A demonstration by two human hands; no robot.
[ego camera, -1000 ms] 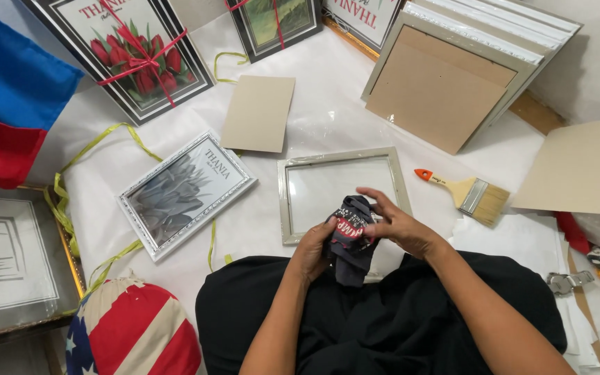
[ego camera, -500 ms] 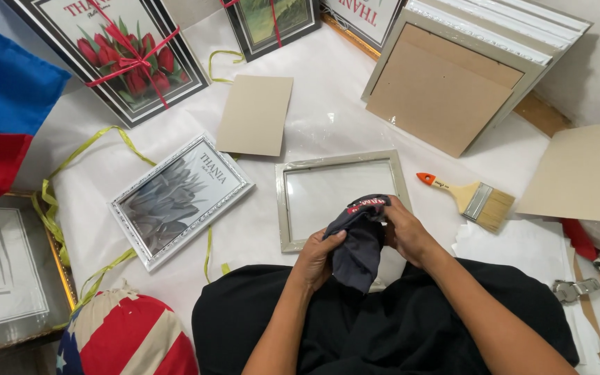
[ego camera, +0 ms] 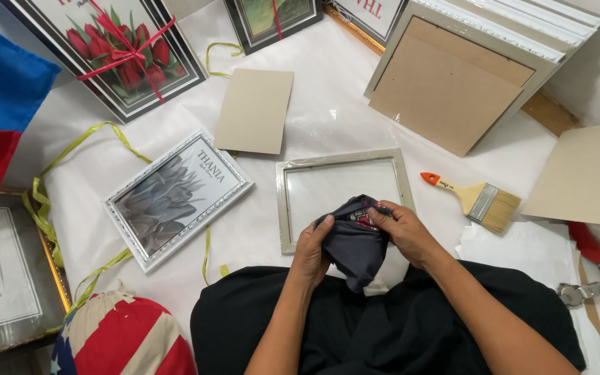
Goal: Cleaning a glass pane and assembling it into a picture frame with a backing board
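Dark cloth (ego camera: 354, 243) bunched between both hands, left hand (ego camera: 312, 250) and right hand (ego camera: 404, 232) gripping it, over empty frame (ego camera: 345, 161).

Left hand (ego camera: 312, 251) and right hand (ego camera: 405, 231) grip dark cloth (ego camera: 353, 243) over grey frame (ego camera: 345, 196); paintbrush (ego camera: 472, 199) beside.

One head-worn camera looks steeply down, close over the lap and the paper-covered work surface (ego camera: 328, 125).

The dark cloth (ego camera: 354, 243) hides part of the empty frame (ego camera: 345, 198).
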